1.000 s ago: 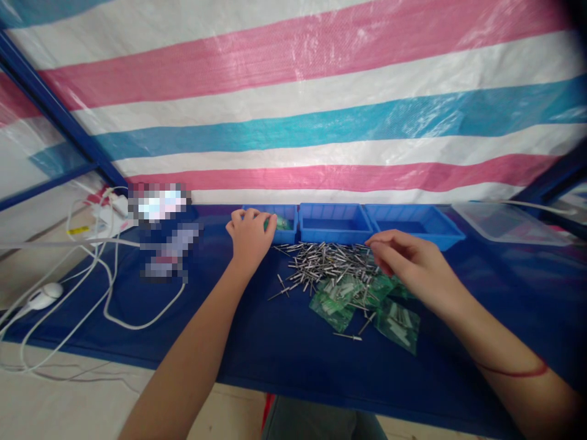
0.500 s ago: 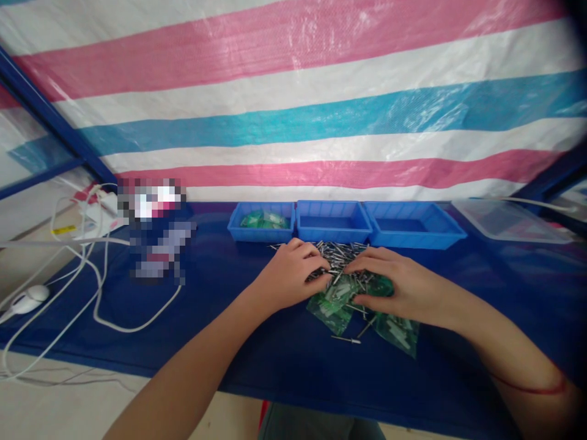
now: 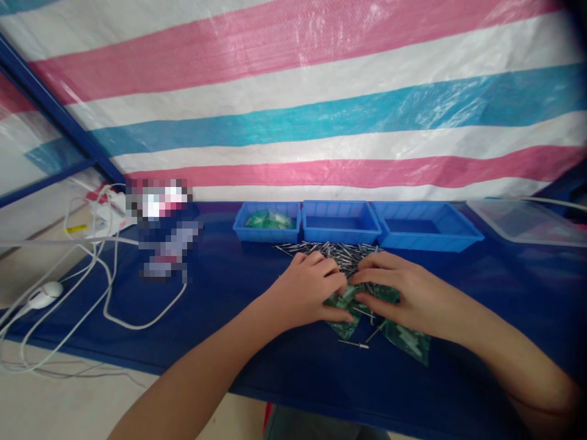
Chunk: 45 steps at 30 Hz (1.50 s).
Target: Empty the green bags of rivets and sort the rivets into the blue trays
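Small green-tinted plastic bags with pale strips inside lie on the blue table, one bag [image 3: 346, 327] between my hands and another bag [image 3: 407, 342] under my right hand. Behind them spreads a heap of metal blind rivets [image 3: 342, 250], partly covered by my fingers. My left hand [image 3: 309, 290] rests over the left bag, fingers curled and thumb apart on the plastic. From the right, my right hand [image 3: 397, 284] reaches in, fingers stretched and thumb apart, touching the bag and rivets. One loose rivet [image 3: 353, 344] lies in front.
Three blue bins stand along the back: the left bin [image 3: 266, 234] holds green bags, then the middle bin [image 3: 339, 234] and right bin [image 3: 431, 242]. A clear plastic lid [image 3: 527, 223] lies at right. White cables [image 3: 107, 299] and a white mouse [image 3: 46, 295] are at left.
My left hand has moved right and nearer, from the rivet heap onto the left green bag. My right hand stays by the bags with little change. The whole view has shifted slightly.
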### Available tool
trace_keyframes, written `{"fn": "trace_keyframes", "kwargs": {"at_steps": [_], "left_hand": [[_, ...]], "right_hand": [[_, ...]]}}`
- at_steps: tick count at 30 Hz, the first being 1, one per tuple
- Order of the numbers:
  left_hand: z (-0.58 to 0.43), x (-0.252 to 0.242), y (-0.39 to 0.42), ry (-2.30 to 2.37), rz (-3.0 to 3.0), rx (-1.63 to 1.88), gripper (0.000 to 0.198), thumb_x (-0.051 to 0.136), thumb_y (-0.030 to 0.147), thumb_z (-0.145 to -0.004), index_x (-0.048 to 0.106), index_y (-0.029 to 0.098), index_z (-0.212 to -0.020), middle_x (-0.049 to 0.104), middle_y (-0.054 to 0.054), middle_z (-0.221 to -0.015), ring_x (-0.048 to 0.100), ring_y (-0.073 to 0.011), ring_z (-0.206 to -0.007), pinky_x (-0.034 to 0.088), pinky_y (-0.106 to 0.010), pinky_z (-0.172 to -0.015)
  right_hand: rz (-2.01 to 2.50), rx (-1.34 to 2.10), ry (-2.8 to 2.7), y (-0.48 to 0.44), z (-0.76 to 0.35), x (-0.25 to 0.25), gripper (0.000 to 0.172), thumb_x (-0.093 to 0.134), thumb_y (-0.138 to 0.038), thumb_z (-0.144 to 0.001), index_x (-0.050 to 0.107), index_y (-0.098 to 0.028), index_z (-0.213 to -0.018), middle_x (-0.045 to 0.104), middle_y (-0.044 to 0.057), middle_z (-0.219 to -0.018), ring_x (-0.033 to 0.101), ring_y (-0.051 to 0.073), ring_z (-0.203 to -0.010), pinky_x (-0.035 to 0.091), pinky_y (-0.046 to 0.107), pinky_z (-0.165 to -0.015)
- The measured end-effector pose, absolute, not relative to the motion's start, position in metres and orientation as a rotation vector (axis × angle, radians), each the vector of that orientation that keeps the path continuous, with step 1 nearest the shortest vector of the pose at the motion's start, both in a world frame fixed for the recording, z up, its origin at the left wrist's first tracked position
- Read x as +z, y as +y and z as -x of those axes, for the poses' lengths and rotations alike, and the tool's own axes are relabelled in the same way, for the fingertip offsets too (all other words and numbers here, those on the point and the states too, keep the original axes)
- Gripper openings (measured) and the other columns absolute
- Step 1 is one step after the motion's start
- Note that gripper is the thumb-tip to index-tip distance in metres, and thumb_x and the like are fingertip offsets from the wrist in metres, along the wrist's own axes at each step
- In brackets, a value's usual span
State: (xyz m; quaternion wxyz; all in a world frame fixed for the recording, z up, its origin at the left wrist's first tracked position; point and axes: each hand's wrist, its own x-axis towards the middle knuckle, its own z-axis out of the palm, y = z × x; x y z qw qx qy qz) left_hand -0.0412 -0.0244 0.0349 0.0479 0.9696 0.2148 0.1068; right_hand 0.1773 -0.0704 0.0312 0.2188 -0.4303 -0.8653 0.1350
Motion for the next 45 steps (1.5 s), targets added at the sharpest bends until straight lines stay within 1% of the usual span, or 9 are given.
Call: {"fn": "trace_keyframes", "kwargs": {"at_steps": [6, 9, 14, 17, 21, 27, 32, 40, 45], "left_hand": [[0.041, 0.046, -0.034, 0.703, -3.035, 0.356, 0.018, 0.057, 0.037, -0.086, 0.060, 0.019, -0.087, 0.062, -0.004, -0.093, 0.053, -0.0200, -0.092, 0.033, -0.033, -0.074], [0.041, 0.050, -0.035, 0.757, -3.034, 0.399, 0.017, 0.049, 0.029, -0.091, 0.061, 0.019, -0.086, 0.063, -0.003, -0.087, 0.055, -0.0182, -0.087, 0.034, -0.033, -0.072], [0.042, 0.052, -0.032, 0.812, -2.983, 0.495, 0.022, 0.047, 0.035, -0.094, 0.062, 0.018, -0.093, 0.066, -0.003, -0.090, 0.058, -0.0184, -0.088, 0.037, -0.032, -0.075], [0.043, 0.053, -0.031, 0.927, -2.965, 0.558, 0.023, 0.042, 0.030, -0.097, 0.063, 0.019, -0.097, 0.068, -0.003, -0.093, 0.059, -0.0185, -0.087, 0.039, -0.032, -0.077], [0.045, 0.054, -0.030, 1.057, -2.737, 0.789, 0.022, 0.042, 0.028, -0.098, 0.063, 0.019, -0.097, 0.069, -0.003, -0.093, 0.061, -0.0174, -0.087, 0.042, -0.030, -0.079], [0.046, 0.054, -0.026, 1.085, -2.235, 1.085, 0.014, 0.051, 0.026, -0.092, 0.064, 0.020, -0.090, 0.070, 0.000, -0.085, 0.062, -0.0127, -0.075, 0.046, -0.024, -0.073], [0.045, 0.053, -0.024, 1.084, -2.164, 1.089, 0.015, 0.053, 0.027, -0.091, 0.066, 0.020, -0.089, 0.071, 0.000, -0.086, 0.061, -0.0128, -0.073, 0.046, -0.024, -0.073], [0.045, 0.050, -0.022, 1.029, -2.140, 0.859, 0.024, 0.051, 0.035, -0.091, 0.070, 0.021, -0.098, 0.073, 0.000, -0.086, 0.063, -0.0148, -0.073, 0.045, -0.025, -0.068], [0.044, 0.050, -0.021, 1.042, -2.152, 0.824, 0.024, 0.051, 0.033, -0.092, 0.070, 0.019, -0.092, 0.072, 0.000, -0.082, 0.062, -0.0139, -0.070, 0.043, -0.024, -0.065]], "right_hand": [[1.168, 0.366, -2.342, -0.072, -0.169, 0.034, 0.016, 0.052, -0.023, -0.089, 0.067, -0.022, -0.086, 0.065, 0.007, -0.085, 0.061, 0.020, -0.081, 0.050, 0.034, -0.072], [1.196, 0.336, -2.275, -0.071, -0.169, 0.032, 0.015, 0.052, -0.025, -0.090, 0.067, -0.022, -0.088, 0.066, 0.007, -0.085, 0.061, 0.020, -0.080, 0.049, 0.035, -0.071], [1.179, 0.305, -2.138, -0.070, -0.172, 0.030, 0.012, 0.054, -0.025, -0.090, 0.064, -0.023, -0.095, 0.067, 0.006, -0.093, 0.062, 0.020, -0.083, 0.050, 0.033, -0.074], [1.197, 0.290, -2.044, -0.071, -0.173, 0.030, 0.011, 0.055, -0.027, -0.089, 0.064, -0.025, -0.096, 0.067, 0.005, -0.092, 0.062, 0.019, -0.081, 0.049, 0.032, -0.071], [1.354, 0.387, -1.896, -0.073, -0.172, 0.030, 0.024, 0.058, -0.037, -0.087, 0.062, -0.026, -0.108, 0.068, 0.004, -0.094, 0.062, 0.018, -0.077, 0.049, 0.031, -0.067], [1.343, 0.636, -1.891, -0.072, -0.170, 0.032, 0.024, 0.054, -0.043, -0.089, 0.064, -0.023, -0.080, 0.065, 0.001, -0.076, 0.060, 0.018, -0.072, 0.048, 0.030, -0.067], [1.293, 0.743, -1.777, -0.073, -0.171, 0.031, 0.017, 0.055, -0.040, -0.089, 0.064, -0.025, -0.089, 0.065, 0.001, -0.083, 0.059, 0.017, -0.076, 0.046, 0.029, -0.068], [1.298, 0.780, -1.645, -0.075, -0.168, 0.039, 0.027, 0.053, -0.042, -0.089, 0.063, -0.024, -0.072, 0.061, 0.000, -0.067, 0.056, 0.014, -0.063, 0.045, 0.027, -0.060], [1.311, 0.741, -1.613, -0.073, -0.169, 0.041, 0.030, 0.052, -0.043, -0.090, 0.064, -0.023, -0.070, 0.060, 0.000, -0.066, 0.056, 0.015, -0.063, 0.046, 0.027, -0.061]]}}
